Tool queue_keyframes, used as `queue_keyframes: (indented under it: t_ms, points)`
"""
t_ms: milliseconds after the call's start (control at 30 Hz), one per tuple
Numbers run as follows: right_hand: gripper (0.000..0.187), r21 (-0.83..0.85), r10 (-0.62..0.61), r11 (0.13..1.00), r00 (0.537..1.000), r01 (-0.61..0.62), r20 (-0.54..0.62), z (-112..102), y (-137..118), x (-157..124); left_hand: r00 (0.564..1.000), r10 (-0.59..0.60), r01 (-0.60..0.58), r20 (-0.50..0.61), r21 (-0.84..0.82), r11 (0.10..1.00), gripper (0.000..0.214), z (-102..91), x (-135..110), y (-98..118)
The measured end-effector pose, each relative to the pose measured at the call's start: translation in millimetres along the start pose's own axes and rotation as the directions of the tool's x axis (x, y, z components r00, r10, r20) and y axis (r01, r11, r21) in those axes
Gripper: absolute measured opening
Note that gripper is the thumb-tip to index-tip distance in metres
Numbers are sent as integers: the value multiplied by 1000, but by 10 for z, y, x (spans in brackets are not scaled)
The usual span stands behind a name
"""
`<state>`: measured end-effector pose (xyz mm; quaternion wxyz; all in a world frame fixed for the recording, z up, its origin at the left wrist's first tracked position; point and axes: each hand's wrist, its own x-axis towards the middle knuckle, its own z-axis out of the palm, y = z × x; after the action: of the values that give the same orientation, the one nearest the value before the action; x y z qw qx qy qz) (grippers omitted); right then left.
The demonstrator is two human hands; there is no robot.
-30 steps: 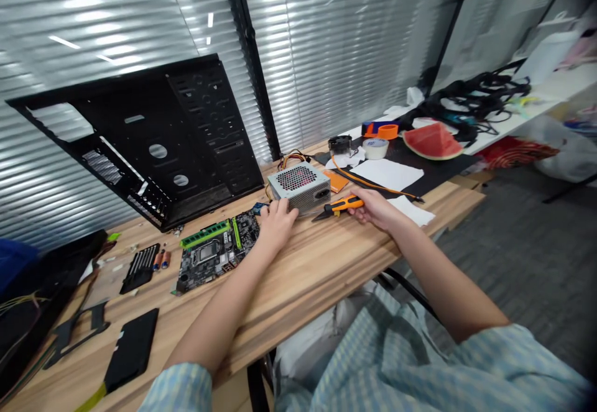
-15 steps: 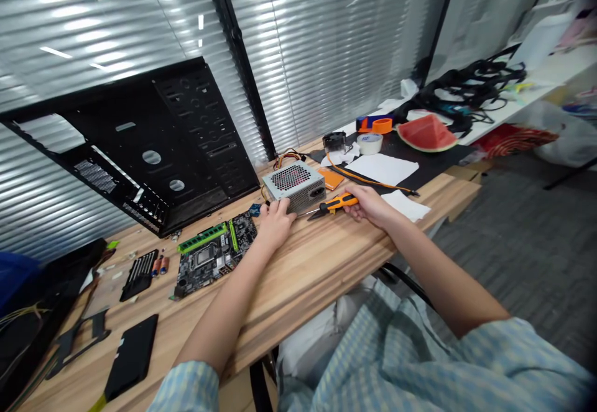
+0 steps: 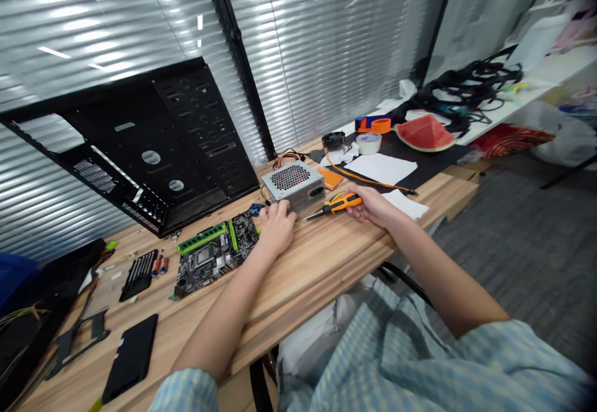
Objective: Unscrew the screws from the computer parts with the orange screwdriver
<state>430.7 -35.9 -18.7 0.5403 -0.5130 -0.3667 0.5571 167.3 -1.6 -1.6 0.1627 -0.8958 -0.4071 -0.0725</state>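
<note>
My right hand (image 3: 373,206) is closed round the handle of an orange and black screwdriver (image 3: 336,203), whose tip points left at the lower front corner of a grey power supply box (image 3: 295,183). My left hand (image 3: 276,225) rests against that box's near left corner with its fingers curled, beside a black motherboard (image 3: 215,251) that carries a green memory stick. All of it lies on a wooden table (image 3: 303,275).
A black computer case panel (image 3: 153,145) leans against the blinds at the back left. Black plates, a screwdriver-bit holder (image 3: 138,273) and batteries lie at the left. White paper, tape rolls (image 3: 373,132), a fan, a watermelon slice (image 3: 423,133) and tangled cables sit at the right.
The screwdriver has slid a little to the left, so its tip is closer to the power supply. My left hand stays by the box corner.
</note>
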Motion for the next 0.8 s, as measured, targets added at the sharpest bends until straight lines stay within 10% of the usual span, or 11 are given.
queue_keyframes:
  t_ms: [800]
  points:
    - [40, 8, 275, 961, 958, -276, 78, 35, 17, 123, 1000, 2, -3, -12, -122, 993, 28, -35, -83, -28]
